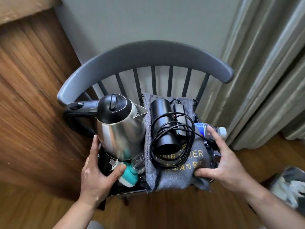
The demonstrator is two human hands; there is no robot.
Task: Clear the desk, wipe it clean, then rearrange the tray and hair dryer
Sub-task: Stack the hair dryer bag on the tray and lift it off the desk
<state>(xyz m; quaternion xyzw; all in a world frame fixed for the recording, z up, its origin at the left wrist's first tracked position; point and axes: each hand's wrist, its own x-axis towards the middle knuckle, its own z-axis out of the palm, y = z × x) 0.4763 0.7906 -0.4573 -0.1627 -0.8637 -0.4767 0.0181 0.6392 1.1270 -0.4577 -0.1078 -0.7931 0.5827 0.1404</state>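
I hold a black tray [103, 162] just above the seat of a grey chair [148, 52]. On its left side stands a steel kettle [120, 128] with a black lid and handle. On the right a black hair dryer [163, 126] with its coiled cord lies on a grey drawstring bag [175, 177]. My left hand [97, 172] grips the tray's left edge, thumb on top beside a teal-capped bottle [130, 174]. My right hand [224, 162] grips the right edge, thumb on the bag, fingers against a plastic water bottle [212, 129].
The chair's curved back and spindles rise right behind the tray. Grey curtains [264, 63] hang at the right, a grey wall behind. A wooden floor [33, 113] lies all around. A grey-and-white bundle [290, 187] sits at the lower right.
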